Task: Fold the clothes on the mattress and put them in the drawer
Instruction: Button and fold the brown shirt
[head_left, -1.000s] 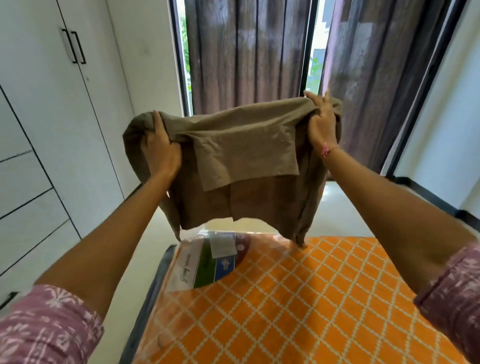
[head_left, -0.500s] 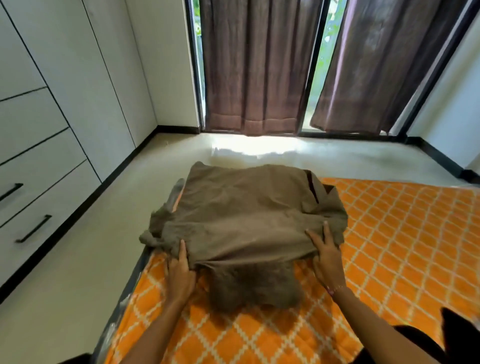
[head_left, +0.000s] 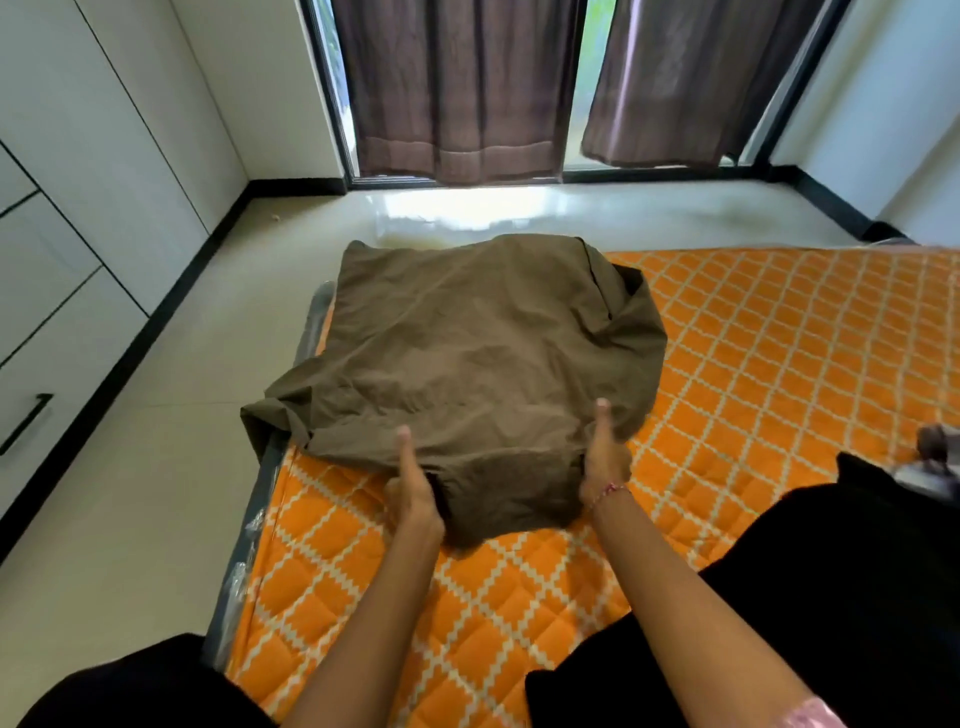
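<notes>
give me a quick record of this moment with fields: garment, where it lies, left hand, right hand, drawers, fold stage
garment: olive-brown shirt, spread out and wrinkled
where it lies: on the orange patterned mattress, its left edge hanging over the mattress side
left hand: thumb on top of the shirt's near edge, fingers hidden under the cloth
right hand: thumb up on the near edge, fingers hidden under the cloth
drawers: white, to the left, all closed
fold stage: laid out, the near part held from both sides, no neat fold visible yet
</notes>
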